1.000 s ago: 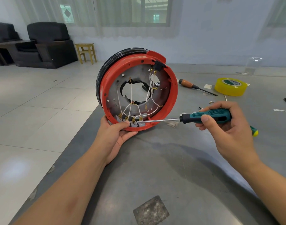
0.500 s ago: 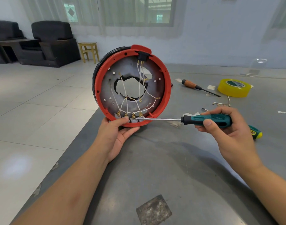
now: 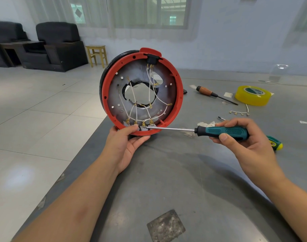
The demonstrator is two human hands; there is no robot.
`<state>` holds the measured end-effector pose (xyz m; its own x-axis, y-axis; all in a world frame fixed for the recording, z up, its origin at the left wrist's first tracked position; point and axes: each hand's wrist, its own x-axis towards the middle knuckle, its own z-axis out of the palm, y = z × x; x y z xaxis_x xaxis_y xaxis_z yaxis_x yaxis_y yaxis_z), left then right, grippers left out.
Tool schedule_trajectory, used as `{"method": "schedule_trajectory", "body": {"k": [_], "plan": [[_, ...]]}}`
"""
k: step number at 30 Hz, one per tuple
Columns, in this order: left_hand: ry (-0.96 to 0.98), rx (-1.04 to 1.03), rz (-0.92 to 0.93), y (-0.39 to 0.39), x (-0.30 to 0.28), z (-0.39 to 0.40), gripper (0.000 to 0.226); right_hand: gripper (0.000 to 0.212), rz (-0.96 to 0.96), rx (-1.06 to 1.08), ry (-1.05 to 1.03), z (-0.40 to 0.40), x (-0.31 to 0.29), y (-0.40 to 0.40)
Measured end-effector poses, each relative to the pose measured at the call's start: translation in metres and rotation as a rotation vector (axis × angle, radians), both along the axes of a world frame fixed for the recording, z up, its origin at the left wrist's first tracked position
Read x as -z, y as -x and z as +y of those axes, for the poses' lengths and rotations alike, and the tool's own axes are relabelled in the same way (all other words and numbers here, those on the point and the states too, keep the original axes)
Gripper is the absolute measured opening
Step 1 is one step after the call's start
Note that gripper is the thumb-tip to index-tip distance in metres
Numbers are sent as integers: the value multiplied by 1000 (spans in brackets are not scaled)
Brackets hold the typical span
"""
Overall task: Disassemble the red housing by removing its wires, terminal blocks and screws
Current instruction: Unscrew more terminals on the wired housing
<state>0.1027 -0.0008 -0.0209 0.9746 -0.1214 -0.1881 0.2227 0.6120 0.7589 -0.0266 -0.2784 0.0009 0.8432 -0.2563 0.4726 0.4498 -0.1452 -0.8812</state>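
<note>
Where the grey table (image 3: 166,180) comes nearest, a scuffed square patch (image 3: 165,226) marks its surface between the two forearms. Further in, the left hand (image 3: 126,144) cups the bottom edge of the red housing (image 3: 179,95), fingers curled under the rim and the thumb pressed on the grey terminal blocks (image 3: 143,128) inside the lower lip. That housing stands upright on its edge at the table's left side, open face toward the camera, with a black ring (image 3: 104,79) behind it. To the right, the right hand (image 3: 243,142) wraps closed around the teal handle of the screwdriver (image 3: 222,131), thumb along the near side; the shaft runs level to the left and its tip meets a terminal block at the housing's bottom, just beside the left thumb. Inside the housing, white wires (image 3: 134,109) fan up from brass terminals at the blocks across the grey metal plate, some crossing its ragged central hole, two reaching a black socket (image 3: 152,59) at the top. Beyond the right hand lie a green and yellow tool (image 3: 275,143), a loose length of wire with terminals (image 3: 239,113), then a wooden-handled screwdriver (image 3: 215,94) and a roll of yellow tape (image 3: 253,95). Off the table, far left, stand black armchairs (image 3: 58,46) and a small wooden stool (image 3: 97,55) on the tiled floor.
</note>
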Motion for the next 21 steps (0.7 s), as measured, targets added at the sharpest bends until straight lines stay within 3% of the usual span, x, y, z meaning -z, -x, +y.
{"method": "schedule_trajectory", "body": {"k": [7,21], "plan": [[-10,6,-5,0,0,0,37,25,62,64,-142,-2,0,-3],[-25,12,-14,-6,5,2,47,22,20,60,67,3,-19,1]]}}
